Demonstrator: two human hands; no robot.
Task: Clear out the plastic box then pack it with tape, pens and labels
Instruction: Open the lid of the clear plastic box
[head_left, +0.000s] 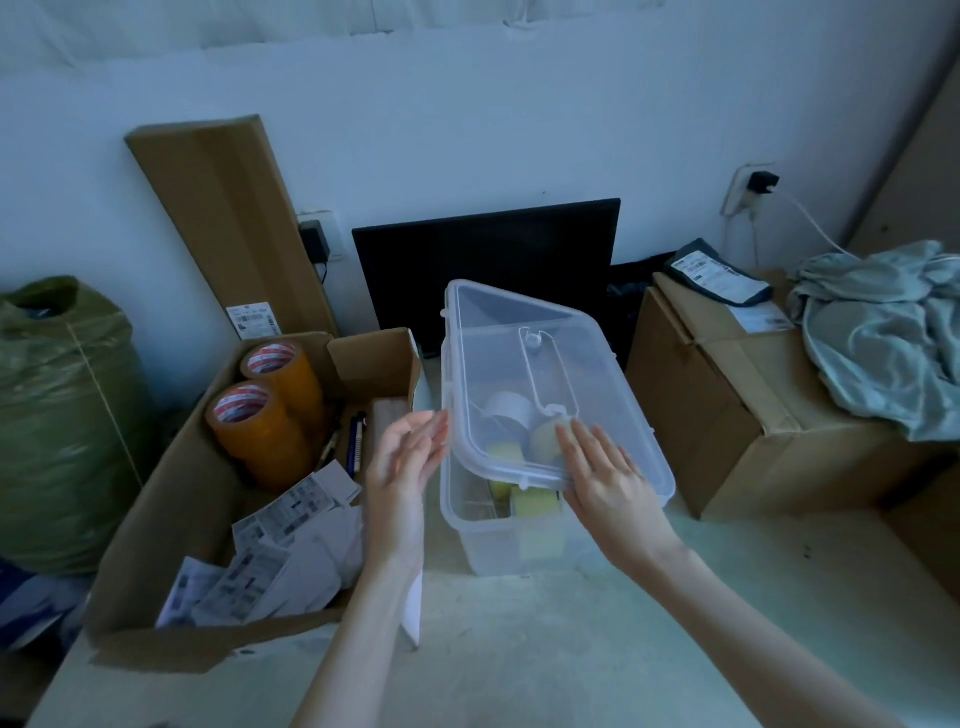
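While the lid (550, 374) sits askew on the plastic box (498, 535), the right hand (602, 483) presses it, fingers straight. Left hand (405, 467) touches its edge, fingers relaxed.

The clear rectangular plastic box (498, 540) and its smooth translucent lid (550, 384) look glossy; left of centre, the brown cardboard carton (171, 525) is matt, holding shiny amber tape rolls (260, 431) (paper labels (291, 540) too).

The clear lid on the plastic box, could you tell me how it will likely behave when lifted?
The clear lid looks thin, so probably light and slightly flexible. It sits skewed on the plastic box, so it may slide. The right hand lies flat on it; smooth plastic could be slippery.
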